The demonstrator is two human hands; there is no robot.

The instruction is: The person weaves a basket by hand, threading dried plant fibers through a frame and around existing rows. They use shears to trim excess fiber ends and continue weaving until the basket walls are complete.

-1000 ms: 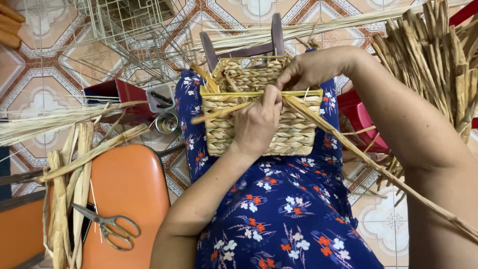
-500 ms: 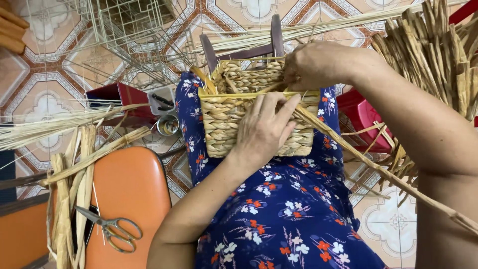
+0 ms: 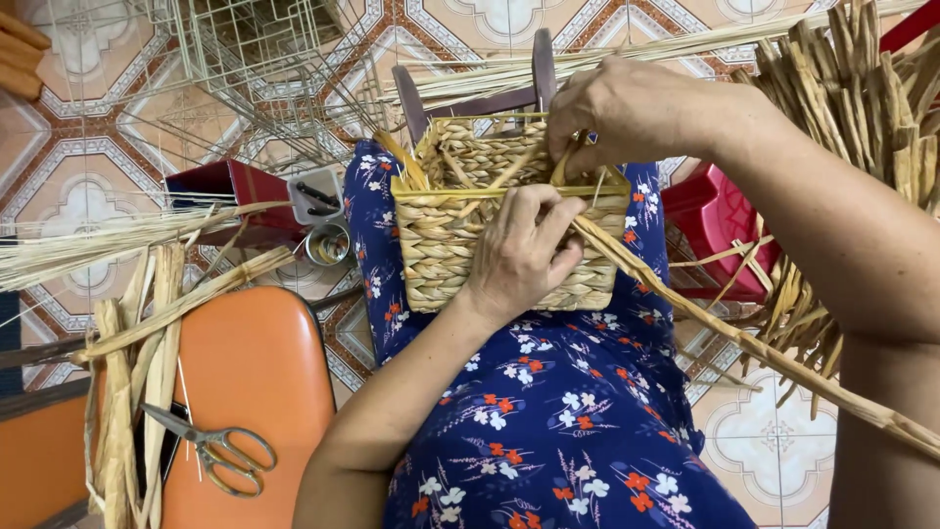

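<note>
Operator's garment: navy dress (image 3: pixel 548 421) w/ small white, orange & red flower print; both forearms bare, no sleeves; left hand (image 3: pixel 519 257) & right hand (image 3: pixel 627 108) w/o gloves or rings.

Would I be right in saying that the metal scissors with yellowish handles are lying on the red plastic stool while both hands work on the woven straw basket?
Not quite: the head view shows the metal scissors with yellowish handles lying on the orange seat, not the red plastic stool. The rest holds: the left hand and right hand are on the woven straw basket.
</note>
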